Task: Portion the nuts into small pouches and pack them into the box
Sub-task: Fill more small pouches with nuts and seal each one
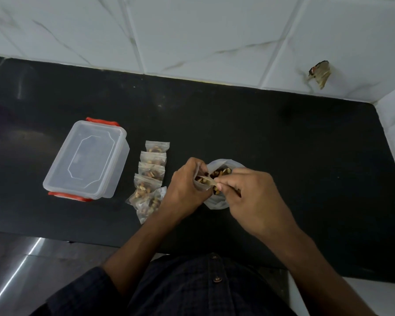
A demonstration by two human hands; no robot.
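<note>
We pinch small pouch (204,181) between both hands: left hand (184,186) at 9 o'clock, right hand (249,194) at 3; long axis 9-to-3.

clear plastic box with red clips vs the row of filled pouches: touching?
Apart. The head view shows a strip of black counter between the clear plastic box with red clips and the row of small filled pouches.

Black counter (237,124) (white marbled tiles (192,30))
</note>
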